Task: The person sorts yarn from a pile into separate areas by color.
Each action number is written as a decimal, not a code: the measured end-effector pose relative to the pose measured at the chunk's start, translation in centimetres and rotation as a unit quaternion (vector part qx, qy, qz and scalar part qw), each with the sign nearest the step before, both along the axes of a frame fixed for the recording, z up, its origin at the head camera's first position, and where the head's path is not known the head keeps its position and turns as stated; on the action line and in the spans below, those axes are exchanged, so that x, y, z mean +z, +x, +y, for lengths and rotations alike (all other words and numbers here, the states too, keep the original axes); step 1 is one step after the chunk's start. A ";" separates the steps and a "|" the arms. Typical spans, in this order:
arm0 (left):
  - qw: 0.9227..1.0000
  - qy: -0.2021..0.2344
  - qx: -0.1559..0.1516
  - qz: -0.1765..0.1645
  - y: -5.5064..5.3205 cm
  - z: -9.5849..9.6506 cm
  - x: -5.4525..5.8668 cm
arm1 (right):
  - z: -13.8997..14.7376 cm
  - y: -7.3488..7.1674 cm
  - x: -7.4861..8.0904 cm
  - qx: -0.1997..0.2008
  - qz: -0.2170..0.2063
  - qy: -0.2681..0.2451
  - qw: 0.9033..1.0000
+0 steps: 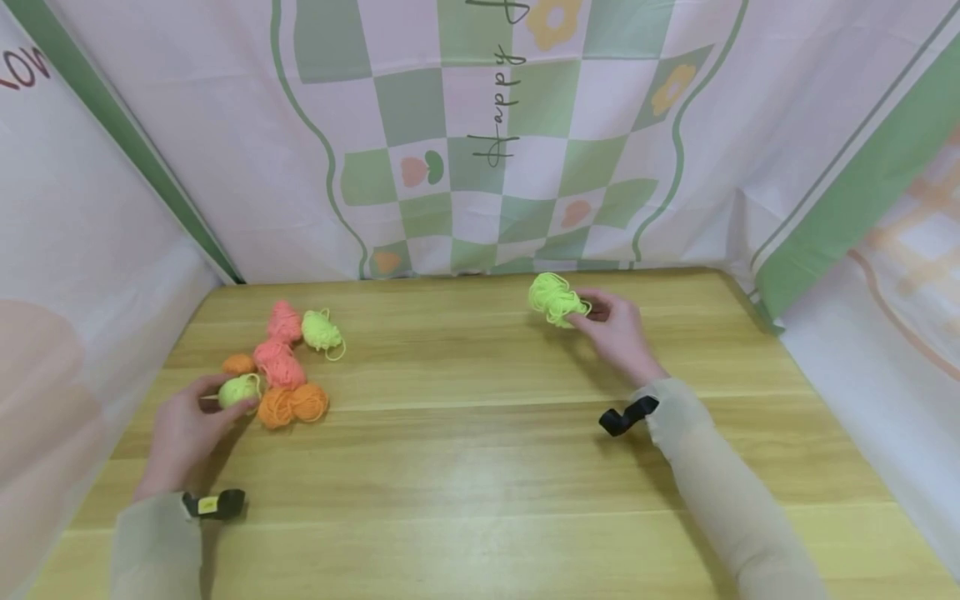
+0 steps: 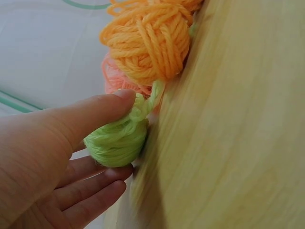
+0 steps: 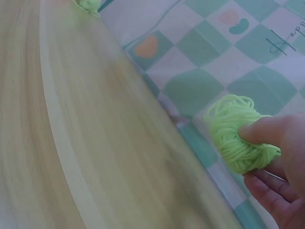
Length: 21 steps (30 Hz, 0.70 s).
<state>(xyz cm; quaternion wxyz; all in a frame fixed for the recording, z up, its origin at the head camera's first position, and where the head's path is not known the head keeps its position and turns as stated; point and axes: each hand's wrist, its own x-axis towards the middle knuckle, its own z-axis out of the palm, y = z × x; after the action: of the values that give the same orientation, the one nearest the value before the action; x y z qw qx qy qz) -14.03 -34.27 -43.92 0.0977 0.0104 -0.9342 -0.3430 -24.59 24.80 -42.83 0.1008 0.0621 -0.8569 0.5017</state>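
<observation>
My left hand [image 1: 183, 429] pinches a pale green yarn ball [image 1: 240, 390] between thumb and fingers, low at the table's left side. In the left wrist view that yarn ball [image 2: 119, 140] sits close to the wood, with an orange yarn ball [image 2: 147, 43] just beyond it. Over the back right of the table, my right hand [image 1: 615, 333] grips a bright yellow-green yarn bundle [image 1: 557, 298] by one end. Loose loops stick out of this bundle [image 3: 238, 136] in the right wrist view, where it is held above the tabletop.
Beside the left hand lie pink yarn balls [image 1: 279, 363], orange yarn balls [image 1: 309, 402], a small orange one [image 1: 239, 363] and another green yarn ball [image 1: 322, 330] with a loose strand. A checked curtain [image 1: 502, 200] hangs along the back edge of the wooden table [image 1: 465, 467].
</observation>
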 end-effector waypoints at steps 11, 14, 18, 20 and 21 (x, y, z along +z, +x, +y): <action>1.000 -0.004 0.001 -0.007 -0.1 0.0 0.0 | 3.8 0.8 -0.6 -0.036 -0.002 0.037 0.999; 1.000 -0.002 0.001 -0.007 -0.1 0.0 0.0 | 4.9 0.9 -0.8 -0.049 -0.001 0.045 0.998; 1.000 -0.003 0.000 -0.003 -0.1 -0.1 0.0 | 6.2 1.0 -1.2 -0.063 0.001 0.053 0.997; 1.000 -0.004 0.000 -0.002 0.0 -0.1 0.0 | 6.8 1.1 -1.2 -0.068 0.002 0.057 0.996; 1.000 -0.003 0.000 -0.002 0.0 0.0 0.0 | 7.1 1.2 -1.3 -0.070 0.002 0.060 0.996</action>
<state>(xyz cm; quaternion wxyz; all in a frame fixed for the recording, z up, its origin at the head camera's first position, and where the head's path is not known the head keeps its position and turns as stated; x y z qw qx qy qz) -14.07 -34.31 -43.92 0.0955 0.0109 -0.9355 -0.3401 -23.41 31.89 -44.11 0.1338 0.0089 -0.8876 0.4407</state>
